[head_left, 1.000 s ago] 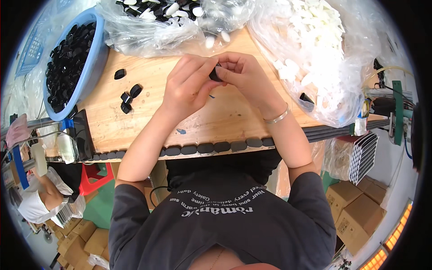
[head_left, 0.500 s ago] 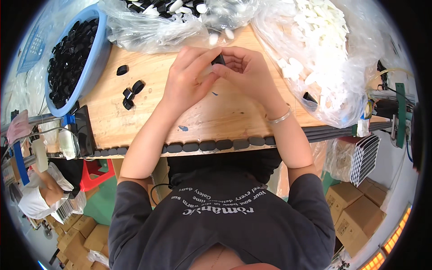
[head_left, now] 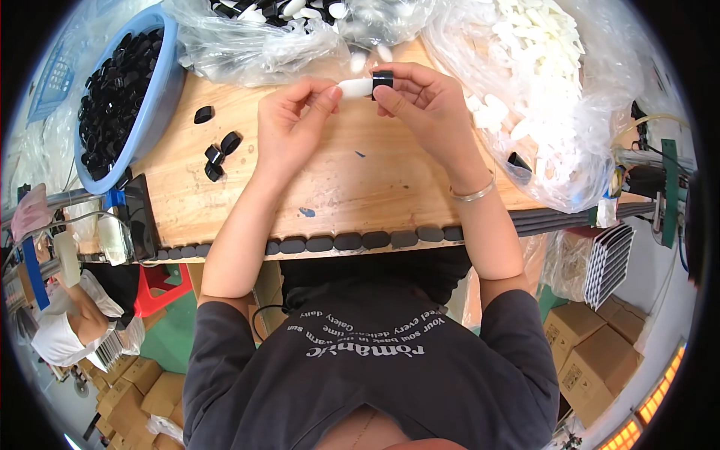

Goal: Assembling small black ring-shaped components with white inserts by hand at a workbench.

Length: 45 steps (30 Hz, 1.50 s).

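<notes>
My left hand (head_left: 291,127) pinches one end of a flat white plastic piece (head_left: 355,88) between thumb and fingers. The piece's other end meets a glossy black cap-like piece (head_left: 382,79), gripped by the thumb and fingers of my right hand (head_left: 435,112). How deep the white piece sits in the black one is hidden. Both hands are raised over the far middle of the wooden table (head_left: 337,172). Loose black pieces (head_left: 230,142) of a similar look lie to the left of my left hand.
A blue basin (head_left: 174,82) full of black pieces stands at the left. Clear plastic bags (head_left: 255,52) lie along the back, holding black and white pieces. Another bag at the right holds a heap of white pieces (head_left: 540,67). Dark padding (head_left: 347,241) lines the front edge.
My hands have moved apart, left hand to the left and right hand to the right. The white piece now shows between them, and the black piece has turned and shows more fully.
</notes>
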Available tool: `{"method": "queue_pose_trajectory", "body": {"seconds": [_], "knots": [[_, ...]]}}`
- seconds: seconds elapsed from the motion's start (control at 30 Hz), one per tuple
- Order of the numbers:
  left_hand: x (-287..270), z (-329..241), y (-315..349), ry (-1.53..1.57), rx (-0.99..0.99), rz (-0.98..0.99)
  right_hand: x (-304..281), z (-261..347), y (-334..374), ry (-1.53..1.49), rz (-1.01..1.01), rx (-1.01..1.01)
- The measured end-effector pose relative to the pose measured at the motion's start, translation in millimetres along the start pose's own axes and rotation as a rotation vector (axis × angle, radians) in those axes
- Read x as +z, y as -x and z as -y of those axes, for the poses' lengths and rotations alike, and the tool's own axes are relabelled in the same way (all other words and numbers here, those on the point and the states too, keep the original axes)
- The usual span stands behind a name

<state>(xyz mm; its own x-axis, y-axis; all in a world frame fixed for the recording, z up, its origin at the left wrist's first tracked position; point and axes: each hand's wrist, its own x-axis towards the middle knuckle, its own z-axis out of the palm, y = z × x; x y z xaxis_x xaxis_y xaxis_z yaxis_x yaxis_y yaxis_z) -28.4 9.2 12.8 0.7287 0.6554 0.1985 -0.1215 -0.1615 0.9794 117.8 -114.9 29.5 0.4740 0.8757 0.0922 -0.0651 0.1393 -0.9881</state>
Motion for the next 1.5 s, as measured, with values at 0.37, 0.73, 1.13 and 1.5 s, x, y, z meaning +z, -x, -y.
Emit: {"method": "queue_pose_trajectory", "body": {"seconds": [0.37,0.73,1.13,1.5], "knots": [[-1,-3,-4,0.02,-0.029,-0.019,2,-1,4,0.02,-0.003,-0.048],[1,-5,-1,0.01,0.005,0.028,4,-4,3,-0.049,0.002,-0.001],[-4,1,-2,-0.015,0.044,-0.04,4,-1,2,-0.009,-0.041,-0.026],[10,-7,-8,-0.709,0.799,0.071,13,-1,9,0.237,-0.036,-0.062]]}}
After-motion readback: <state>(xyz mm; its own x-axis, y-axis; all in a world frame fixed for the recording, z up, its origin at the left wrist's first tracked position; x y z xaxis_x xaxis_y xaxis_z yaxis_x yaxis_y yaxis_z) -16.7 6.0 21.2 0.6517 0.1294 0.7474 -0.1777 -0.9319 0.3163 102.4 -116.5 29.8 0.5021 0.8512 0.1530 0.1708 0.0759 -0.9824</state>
